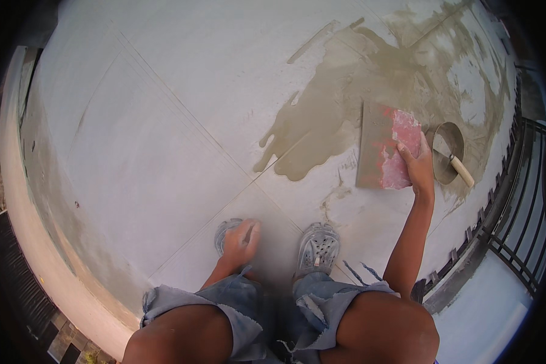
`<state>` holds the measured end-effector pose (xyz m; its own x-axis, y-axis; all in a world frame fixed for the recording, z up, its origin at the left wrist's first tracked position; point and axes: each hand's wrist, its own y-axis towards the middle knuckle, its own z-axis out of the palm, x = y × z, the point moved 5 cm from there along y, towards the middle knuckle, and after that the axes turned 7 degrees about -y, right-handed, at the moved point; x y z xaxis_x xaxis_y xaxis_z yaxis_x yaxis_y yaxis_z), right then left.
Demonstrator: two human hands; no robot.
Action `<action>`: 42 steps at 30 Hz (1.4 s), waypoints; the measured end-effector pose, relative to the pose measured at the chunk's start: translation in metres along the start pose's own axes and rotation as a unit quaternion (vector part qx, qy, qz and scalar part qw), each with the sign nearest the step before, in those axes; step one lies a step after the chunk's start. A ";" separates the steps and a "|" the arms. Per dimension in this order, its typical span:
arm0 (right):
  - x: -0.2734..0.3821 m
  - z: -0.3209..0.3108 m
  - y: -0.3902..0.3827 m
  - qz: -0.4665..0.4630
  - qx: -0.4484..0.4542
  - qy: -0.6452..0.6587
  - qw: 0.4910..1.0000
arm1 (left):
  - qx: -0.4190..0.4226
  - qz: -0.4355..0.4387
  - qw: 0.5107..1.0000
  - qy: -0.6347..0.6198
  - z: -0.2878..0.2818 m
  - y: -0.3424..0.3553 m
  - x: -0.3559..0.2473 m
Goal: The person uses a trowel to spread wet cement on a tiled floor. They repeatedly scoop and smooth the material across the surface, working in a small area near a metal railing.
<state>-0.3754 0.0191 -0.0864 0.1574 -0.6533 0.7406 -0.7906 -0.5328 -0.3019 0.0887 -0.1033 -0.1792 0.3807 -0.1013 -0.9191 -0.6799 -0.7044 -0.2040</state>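
Smeared red board (389,145) beside round container (448,176)

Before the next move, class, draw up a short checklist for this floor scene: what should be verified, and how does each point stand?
1. Right hand gripping the red, paste-smeared board at its right edge: ok.
2. Left hand empty: cannot tell; it is curled in front of the left shoe.
3. Right shoe clear of the wet-looking paste puddle: ok.
4. Pale-handled tool in the round container, handle over the rim: ok.
5. Paste evenly spread: not ok; pale patches show through.
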 end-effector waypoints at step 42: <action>0.049 0.115 -0.058 -0.089 0.207 -0.063 0.972 | 0.006 -0.080 0.991 -0.111 0.001 0.002 -0.002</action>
<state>-0.2540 -0.0437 -0.1014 0.3622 -0.5783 0.7310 -0.4433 -0.7968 -0.4107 0.0866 -0.1038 -0.1782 0.3382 0.1678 -0.9260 -0.6307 -0.6898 -0.3554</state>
